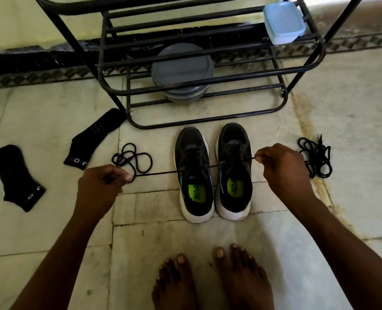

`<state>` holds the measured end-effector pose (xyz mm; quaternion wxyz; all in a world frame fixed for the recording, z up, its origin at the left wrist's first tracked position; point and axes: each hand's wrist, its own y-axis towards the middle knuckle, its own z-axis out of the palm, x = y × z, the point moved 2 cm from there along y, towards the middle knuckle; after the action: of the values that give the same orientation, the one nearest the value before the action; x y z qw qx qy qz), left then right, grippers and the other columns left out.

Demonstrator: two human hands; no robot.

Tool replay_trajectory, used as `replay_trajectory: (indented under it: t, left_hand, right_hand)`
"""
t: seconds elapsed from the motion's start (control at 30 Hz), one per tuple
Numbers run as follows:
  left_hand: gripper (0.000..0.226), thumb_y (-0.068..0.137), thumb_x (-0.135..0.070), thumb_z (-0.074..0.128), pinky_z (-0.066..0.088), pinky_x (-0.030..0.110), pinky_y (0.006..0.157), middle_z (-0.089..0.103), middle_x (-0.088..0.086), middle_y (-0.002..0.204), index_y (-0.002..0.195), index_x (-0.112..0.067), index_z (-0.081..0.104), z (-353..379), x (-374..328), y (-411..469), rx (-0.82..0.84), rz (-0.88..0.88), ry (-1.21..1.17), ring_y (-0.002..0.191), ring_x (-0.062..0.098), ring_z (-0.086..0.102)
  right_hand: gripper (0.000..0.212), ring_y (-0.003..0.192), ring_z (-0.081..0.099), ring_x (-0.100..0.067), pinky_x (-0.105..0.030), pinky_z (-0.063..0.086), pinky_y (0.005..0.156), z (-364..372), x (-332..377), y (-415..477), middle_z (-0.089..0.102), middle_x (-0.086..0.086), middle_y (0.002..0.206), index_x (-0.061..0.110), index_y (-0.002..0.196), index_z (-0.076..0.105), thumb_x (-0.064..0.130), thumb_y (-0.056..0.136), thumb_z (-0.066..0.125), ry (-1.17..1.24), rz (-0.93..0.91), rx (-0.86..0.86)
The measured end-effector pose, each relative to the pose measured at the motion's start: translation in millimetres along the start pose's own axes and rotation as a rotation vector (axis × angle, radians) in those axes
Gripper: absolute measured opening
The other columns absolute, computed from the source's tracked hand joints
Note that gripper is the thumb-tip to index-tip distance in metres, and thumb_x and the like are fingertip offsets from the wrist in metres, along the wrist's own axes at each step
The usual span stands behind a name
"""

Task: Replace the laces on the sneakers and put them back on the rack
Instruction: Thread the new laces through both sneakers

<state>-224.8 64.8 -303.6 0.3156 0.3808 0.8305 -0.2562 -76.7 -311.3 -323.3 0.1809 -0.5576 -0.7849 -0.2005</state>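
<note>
Sneakers (195,204), black with white soles and green insoles, stand side by side on a pale stone-tiled floor (51,231), toes toward a black metal rack (208,118) just beyond them. The floor is stained along its seams, and a dark patterned strip runs along the foot of a pale yellowish wall (18,19) behind the rack. The left hand (100,184) is held low to the left of the pair, fingers curled, thumb and forefinger pinching a black lace (156,174). From there the lace runs taut across the left sneaker (192,144) to the eyelets of the right sneaker (234,198). The right hand (281,166) hangs just to the right of that sneaker, fingers curled in, its fingertips pinching the lace's other end beside the eyelets. Both forearms reach in from the lower corners, and two bare feet (210,280) rest on the floor behind the heels. Slack loops (132,158) of lace lie on the floor just beyond the left hand, and whether they join the held lace cannot be told. A second lace (315,158) lies bundled to the right of the right hand. Two black socks (18,177) lie apart at the left, the farther one touching the rack's leg. On the rack's lower shelf sit stacked grey round containers (182,70); a light blue box (284,22) sits on a higher shelf at the right.
</note>
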Motion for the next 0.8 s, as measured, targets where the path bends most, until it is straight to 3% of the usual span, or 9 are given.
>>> replay_trajectory:
  t: [0.17, 0.33, 0.8]
  left_hand:
    - [0.007, 0.085, -0.011, 0.081, 0.05, 0.014, 0.049, 0.068, -0.008, 0.056, 0.08, -0.012, 0.076, 0, 11, 4, -0.015, -0.001, -0.041, 0.049, 0.004, 0.062]
    - [0.003, 0.089, -0.009, 0.077, 0.058, 0.031, 0.065, 0.073, 0.009, 0.069, 0.086, -0.009, 0.077, 2, 18, 6, -0.016, -0.059, -0.104, 0.064, 0.026, 0.07]
    - [0.002, 0.088, -0.009, 0.077, 0.061, 0.03, 0.062, 0.074, 0.006, 0.069, 0.087, -0.01, 0.077, 3, 19, 5, -0.008, -0.072, -0.14, 0.063, 0.023, 0.072]
  right_hand:
    - [0.008, 0.07, 0.06, -0.03, -0.037, 0.049, 0.06, 0, -4, 3, 0.063, -0.006, 0.077, 0.012, 0.09, 0.077, 0.011, 0.093, 0.069, -0.024, 0.008, -0.029]
    - [0.014, 0.073, 0.061, -0.033, -0.034, 0.047, 0.058, 0, -5, 4, 0.064, -0.006, 0.079, 0.012, 0.092, 0.077, 0.003, 0.092, 0.066, -0.049, 0.026, -0.025]
    - [0.016, 0.072, 0.062, -0.03, -0.034, 0.048, 0.057, 3, -8, 4, 0.065, -0.003, 0.08, 0.016, 0.091, 0.076, 0.004, 0.092, 0.065, -0.03, 0.076, -0.018]
